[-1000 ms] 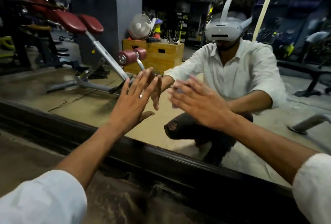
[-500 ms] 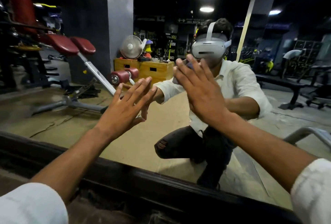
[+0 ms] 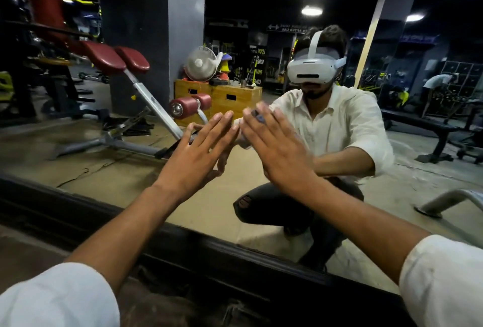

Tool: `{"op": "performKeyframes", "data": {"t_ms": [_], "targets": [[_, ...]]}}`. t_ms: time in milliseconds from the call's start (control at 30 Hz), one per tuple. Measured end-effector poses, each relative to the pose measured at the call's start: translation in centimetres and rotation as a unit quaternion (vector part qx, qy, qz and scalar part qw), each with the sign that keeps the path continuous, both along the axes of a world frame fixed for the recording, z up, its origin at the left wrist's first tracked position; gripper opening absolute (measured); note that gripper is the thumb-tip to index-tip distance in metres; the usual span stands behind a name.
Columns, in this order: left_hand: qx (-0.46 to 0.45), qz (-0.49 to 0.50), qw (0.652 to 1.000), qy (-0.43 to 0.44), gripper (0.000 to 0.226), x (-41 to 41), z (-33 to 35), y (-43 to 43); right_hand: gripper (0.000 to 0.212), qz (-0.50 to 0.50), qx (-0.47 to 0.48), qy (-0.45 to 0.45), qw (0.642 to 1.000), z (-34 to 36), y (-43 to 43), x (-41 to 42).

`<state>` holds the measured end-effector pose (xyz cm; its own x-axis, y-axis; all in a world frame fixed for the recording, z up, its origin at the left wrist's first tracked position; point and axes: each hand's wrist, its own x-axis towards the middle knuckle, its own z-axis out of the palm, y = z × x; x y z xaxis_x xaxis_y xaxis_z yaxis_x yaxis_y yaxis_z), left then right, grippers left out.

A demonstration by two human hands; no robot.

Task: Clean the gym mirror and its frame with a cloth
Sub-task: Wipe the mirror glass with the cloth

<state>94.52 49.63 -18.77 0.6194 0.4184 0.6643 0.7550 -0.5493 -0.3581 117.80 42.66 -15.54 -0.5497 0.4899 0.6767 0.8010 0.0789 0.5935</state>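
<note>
The gym mirror (image 3: 209, 209) fills the view and shows my crouched reflection. Its dark frame (image 3: 222, 251) runs along the bottom, from the left edge down to the lower right. My left hand (image 3: 193, 159) lies flat against the glass with its fingers spread and holds nothing. Just to its right, my right hand (image 3: 277, 148) presses flat on the glass, fingers pointing up. A small bluish cloth (image 3: 258, 118) peeks out between the right fingers; most of it is hidden under the palm. The fingertips of the two hands almost touch.
The rough brown floor (image 3: 31, 251) lies in front of the frame. The mirror reflects a red padded bench (image 3: 115, 58), wooden boxes with a fan (image 3: 227, 99) and a dark bench (image 3: 423, 128) at the right.
My right hand turned from fingers pointing left to pointing up, rose on the glass, then slid down and left, close to the left hand. The left hand stayed flat on the glass.
</note>
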Motion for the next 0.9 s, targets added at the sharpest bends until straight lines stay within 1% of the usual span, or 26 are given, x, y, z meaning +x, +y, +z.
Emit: {"op": "performKeyframes", "data": {"t_ms": [100,167,200,267,333,433,500,533,600,633,700,767,900], "targets": [[-0.065,0.004,0.997,-0.029,0.120,-0.6,-4.3,-0.8,0.067,0.037,-0.037,-0.064,0.997,-8.4,0.2,0.6],[-0.101,0.014,0.994,-0.028,0.121,-1.0,-7.5,-1.3,0.064,0.061,-0.089,-0.099,0.989,-13.6,-0.4,0.8],[-0.115,0.022,0.993,-0.025,0.122,-1.2,-8.9,-1.5,0.064,0.062,-0.124,-0.111,0.984,-15.8,-0.6,0.8],[-0.140,0.040,0.989,-0.013,0.123,-1.3,-11.4,-2.0,0.068,0.034,-0.198,-0.129,0.971,-19.6,-1.1,0.6],[-0.150,0.055,0.987,-0.004,0.125,-1.0,-12.7,-2.4,0.067,0.016,-0.218,-0.158,0.963,-21.5,-1.4,0.9],[-0.164,0.072,0.984,0.006,0.125,-0.8,-13.2,-2.9,0.060,0.025,-0.220,-0.224,0.949,-20.1,-1.4,1.4],[-0.173,0.083,0.981,0.019,0.123,-1.0,-12.7,-3.0,0.060,0.046,-0.177,-0.227,0.957,-16.5,-0.6,2.0],[-0.177,0.089,0.980,0.029,0.123,-1.3,-12.4,-3.0,0.062,0.037,-0.123,-0.209,0.969,-14.1,-0.3,2.2],[-0.178,0.093,0.978,0.049,0.121,-1.7,-11.8,-3.0,0.065,0.016,0.001,-0.132,0.991,-9.0,0.4,2.2],[-0.181,0.091,0.977,0.057,0.120,-1.9,-11.6,-3.1,0.067,0.004,0.017,-0.080,0.997,-6.7,0.5,2.0],[-0.185,0.085,0.977,0.057,0.119,-2.1,-11.4,-3.2,0.068,0.008,-0.015,-0.022,1.000,-4.3,0.2,1.4],[-0.179,0.083,0.979,0.049,0.121,-2.1,-11.6,-3.1,0.066,0.026,-0.040,-0.025,0.999,-5.5,0.5,1.0],[-0.163,0.077,0.983,0.032,0.124,-1.5,-13.0,-2.6,0.063,0.037,-0.094,-0.093,0.991,-15.3,0.2,1.0]]}}
